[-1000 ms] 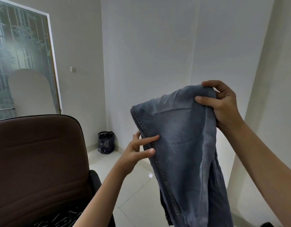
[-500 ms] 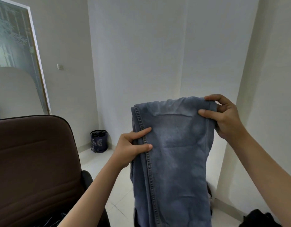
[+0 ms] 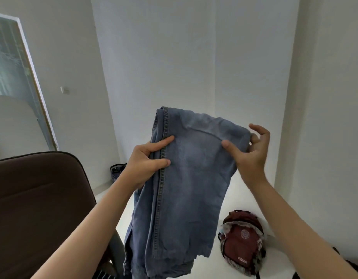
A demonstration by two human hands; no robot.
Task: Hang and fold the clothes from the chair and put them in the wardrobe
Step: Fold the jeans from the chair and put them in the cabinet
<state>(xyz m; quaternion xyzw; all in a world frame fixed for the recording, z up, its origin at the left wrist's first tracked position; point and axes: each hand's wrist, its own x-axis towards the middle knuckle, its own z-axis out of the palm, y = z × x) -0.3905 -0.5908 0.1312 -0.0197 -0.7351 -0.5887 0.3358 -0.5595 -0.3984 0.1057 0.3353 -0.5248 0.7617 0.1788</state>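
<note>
A pair of faded blue jeans (image 3: 186,178) hangs folded in the air in front of me, its fold at the top and its hems low near the floor. My left hand (image 3: 146,160) grips the seamed left edge, thumb and forefinger lying on the front. My right hand (image 3: 252,150) pinches the upper right corner with the thumb on the front, the other fingers spread loose behind. The brown chair (image 3: 37,208) stands at the lower left, its backrest towards me. No wardrobe is in view.
A dark red backpack (image 3: 241,241) lies on the white floor at the lower right. A dark bag (image 3: 116,170) sits in the far corner by the wall. A frosted glass door (image 3: 11,87) is on the left. White walls close in ahead and on the right.
The jeans have come lower and their folded top now lies flatter between my hands. The view has tipped downward, so the red backpack has come into sight. My right fingers have loosened.
</note>
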